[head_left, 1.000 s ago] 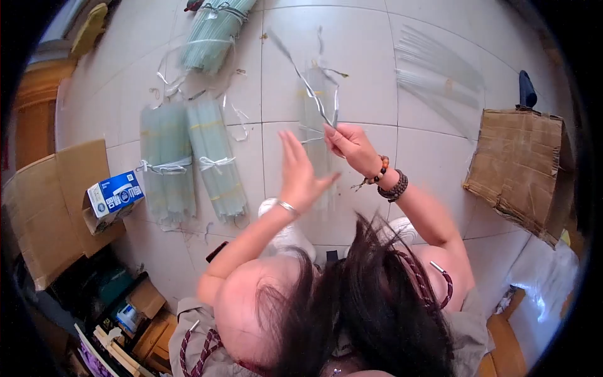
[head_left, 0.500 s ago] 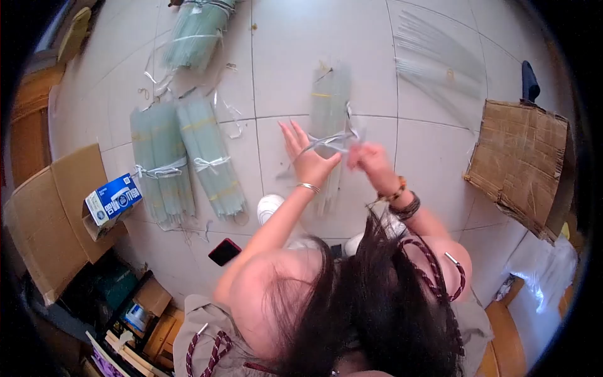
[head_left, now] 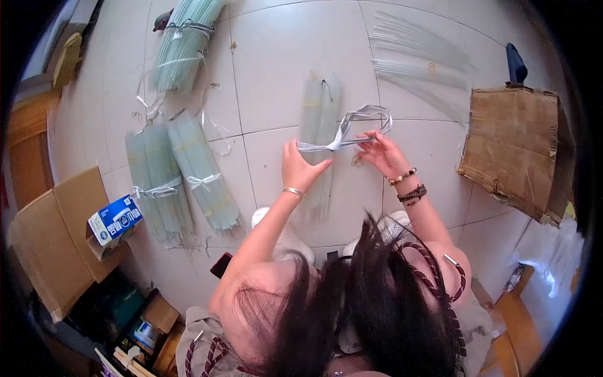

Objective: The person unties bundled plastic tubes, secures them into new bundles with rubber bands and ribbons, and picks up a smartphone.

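Note:
A bundle of thin, pale green translucent strips (head_left: 319, 119) lies on the floor in front of me, with a yellow band near its far end. My left hand (head_left: 300, 168) grips the bundle's left side, the thumb lying across the top. Around the bundle's middle runs a white-and-grey tie strap (head_left: 343, 133), gathered at a crossing on the right side. Its long loop stretches out to the right, where my right hand (head_left: 384, 156) pinches it between thumb and fingers. Some of those fingertips are partly covered by the strap.
Two tied bundles (head_left: 157, 169) (head_left: 204, 169) lie to the left, and another bundle (head_left: 182, 50) farther off. Loose strips (head_left: 421, 56) are spread at the far right. Cardboard boxes (head_left: 512, 138) (head_left: 53, 232) stand on both sides. A phone (head_left: 221, 265) lies by my left arm.
My right hand has moved slightly right and drawn the strap into a long loop beside the bundle. The left hand stays at the bundle's left side, and the view has shifted a little.

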A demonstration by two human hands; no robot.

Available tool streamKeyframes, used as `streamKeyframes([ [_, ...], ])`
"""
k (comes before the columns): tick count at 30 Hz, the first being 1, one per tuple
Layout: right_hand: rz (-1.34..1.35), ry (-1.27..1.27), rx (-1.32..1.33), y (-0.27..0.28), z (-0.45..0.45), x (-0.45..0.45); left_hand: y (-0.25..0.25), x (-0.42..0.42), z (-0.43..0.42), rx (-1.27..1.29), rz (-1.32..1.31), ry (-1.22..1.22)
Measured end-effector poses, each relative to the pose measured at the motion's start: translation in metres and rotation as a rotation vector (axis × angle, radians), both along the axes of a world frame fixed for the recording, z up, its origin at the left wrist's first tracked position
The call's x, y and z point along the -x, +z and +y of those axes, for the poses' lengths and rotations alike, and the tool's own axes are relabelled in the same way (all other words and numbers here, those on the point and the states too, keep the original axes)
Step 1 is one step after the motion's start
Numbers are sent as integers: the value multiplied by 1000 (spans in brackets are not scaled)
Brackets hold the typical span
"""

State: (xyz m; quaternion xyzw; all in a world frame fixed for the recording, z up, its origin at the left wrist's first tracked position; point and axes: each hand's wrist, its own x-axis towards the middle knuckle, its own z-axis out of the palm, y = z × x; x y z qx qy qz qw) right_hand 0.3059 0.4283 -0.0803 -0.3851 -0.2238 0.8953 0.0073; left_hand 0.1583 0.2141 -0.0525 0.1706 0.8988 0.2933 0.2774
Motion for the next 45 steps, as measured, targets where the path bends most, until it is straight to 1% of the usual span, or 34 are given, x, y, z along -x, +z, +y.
streamKeyframes([
  [2,53,11,-9,22,-2,7,0,1,0,12,-13,-5],
  [5,95,175,-260,82,-11,38,1,4,2,3,-23,-11],
  [6,75,198,-317,93,-16,48,1,4,3,-7,-26,-13],
  [8,31,243,-428,108,-27,62,5,-2,4,-48,201,-36],
  [9,69,206,-426,109,-28,65,12,-2,6,-69,315,-46],
  [12,94,202,-628,112,-26,69,32,6,10,-224,704,-406],
  [15,260,252,-1088,109,-33,65,15,3,18,-592,284,-431],
  [18,90,350,-1346,126,-32,60,13,9,23,-634,-358,-104],
  [21,-1,377,-1270,110,-22,49,14,13,27,-699,-661,41],
  [24,-3,254,-916,88,-21,41,21,18,31,-689,-771,149],
  [27,-42,60,-663,91,-16,46,39,22,29,-455,-229,-24],
  [30,15,-95,-225,70,-5,39,36,3,15,-164,376,-27],
  [31,59,-63,-150,69,-4,37,34,-11,9,-33,400,-158],
  [32,43,-16,-155,71,-6,38,34,-27,7,85,380,-196],
  [34,5,75,-167,96,-14,47,37,-48,6,318,334,-271],
  [35,4,91,-201,109,-24,52,30,-46,5,271,336,-246],
  [37,9,206,-263,115,-39,56,15,-38,7,173,330,-186],
  [38,18,262,-298,119,-44,60,12,-36,6,140,257,-123],
  [39,26,231,-274,130,-47,65,15,-29,8,105,189,-62],
  [40,54,263,-299,136,-51,70,16,-22,7,75,117,-3],
  [42,109,328,-341,145,-60,80,0,-7,-2,-80,-59,-23],
  [43,166,288,-319,150,-66,84,-5,-4,-9,-126,-127,-35],
  [45,252,338,-346,169,-70,93,-5,0,-18,-186,-242,-61],
])
